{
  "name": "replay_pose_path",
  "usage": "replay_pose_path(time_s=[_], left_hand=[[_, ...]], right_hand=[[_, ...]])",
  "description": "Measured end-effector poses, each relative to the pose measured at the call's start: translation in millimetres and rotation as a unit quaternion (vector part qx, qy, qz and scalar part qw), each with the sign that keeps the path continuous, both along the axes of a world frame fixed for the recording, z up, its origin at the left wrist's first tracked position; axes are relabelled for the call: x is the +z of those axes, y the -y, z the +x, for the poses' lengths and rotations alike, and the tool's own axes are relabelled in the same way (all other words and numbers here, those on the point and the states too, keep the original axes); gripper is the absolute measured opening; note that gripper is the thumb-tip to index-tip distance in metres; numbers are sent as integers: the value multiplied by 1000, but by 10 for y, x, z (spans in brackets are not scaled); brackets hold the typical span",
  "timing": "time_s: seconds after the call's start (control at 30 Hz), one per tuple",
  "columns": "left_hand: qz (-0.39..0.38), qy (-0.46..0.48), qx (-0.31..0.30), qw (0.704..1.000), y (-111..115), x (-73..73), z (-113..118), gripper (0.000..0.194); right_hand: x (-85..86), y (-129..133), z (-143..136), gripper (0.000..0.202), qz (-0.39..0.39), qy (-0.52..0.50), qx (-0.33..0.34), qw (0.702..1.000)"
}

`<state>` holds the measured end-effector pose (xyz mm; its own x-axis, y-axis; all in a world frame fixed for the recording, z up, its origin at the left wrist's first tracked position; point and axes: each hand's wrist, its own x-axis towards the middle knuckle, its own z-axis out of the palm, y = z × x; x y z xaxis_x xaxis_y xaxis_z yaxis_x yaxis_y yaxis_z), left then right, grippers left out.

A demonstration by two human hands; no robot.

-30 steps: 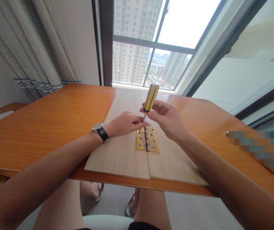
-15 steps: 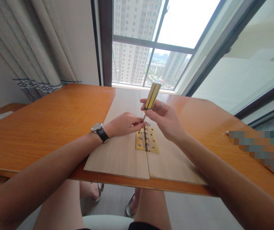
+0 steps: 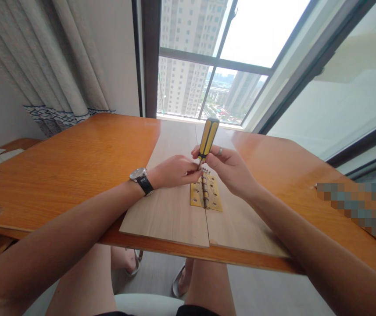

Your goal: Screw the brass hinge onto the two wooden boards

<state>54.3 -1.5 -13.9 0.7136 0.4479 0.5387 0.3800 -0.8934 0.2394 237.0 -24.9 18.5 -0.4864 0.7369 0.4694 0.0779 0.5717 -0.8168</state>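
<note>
My right hand (image 3: 232, 169) is closed around the lower part of a yellow and black screwdriver (image 3: 209, 138), whose handle points up and leans slightly right. Beside its shaft, my left hand (image 3: 176, 171) is closed in a pinch low over the hinge; whatever lies between those fingertips is hidden. A brass hinge (image 3: 214, 199) lies unfolded across the seam between the left wooden board (image 3: 164, 215) and the right wooden board (image 3: 243, 232). Several small screws (image 3: 205, 170) stand or lie at the hinge's far end, partly covered by my fingers. Screw holes dot both leaves.
Both boards rest on an orange-brown wooden table (image 3: 85, 175), reaching its front edge. A blurred-out patch (image 3: 359, 210) covers something on the right side. Beyond the table are a window (image 3: 214, 61) and a grey curtain (image 3: 59, 57) at the left.
The screwdriver's handle has turned and tipped a little more upright, its end cap now showing. My right fingers have shifted on it. My left hand stays by the hinge; the whole view slid slightly.
</note>
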Motion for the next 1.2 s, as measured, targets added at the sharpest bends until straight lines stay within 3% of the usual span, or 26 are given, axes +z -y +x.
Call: replay_pose_path(time_s=[0.17, 0.3, 0.47, 0.8, 0.9, 1.07, 1.2], left_hand=[[-6, -15, 0, 1000, 11, 24, -4, 38], [25, 26, 7, 999, 2, 12, -17, 35], [73, 68, 4, 995, -16, -16, -24, 40], [58, 55, -2, 997, -35, -24, -19, 42], [49, 49, -3, 998, -30, -19, -15, 43], [22, 32, 5, 999, -3, 12, -13, 53], [-31, 34, -11, 999, 39, 65, -19, 60]], right_hand=[[-10, -36, 15, 16, 23, -26, -43, 998], [-9, -25, -6, 10, 24, -43, -54, 997], [-6, 4, -27, 12, 48, -27, -49, 997], [9, 91, -68, 21, 18, 3, -35, 999], [-33, 75, -53, 29, 54, 18, -49, 997], [-59, 56, -27, 72, 184, 9, -84, 979], [-14, 72, -17, 78, 251, 16, -88, 964]])
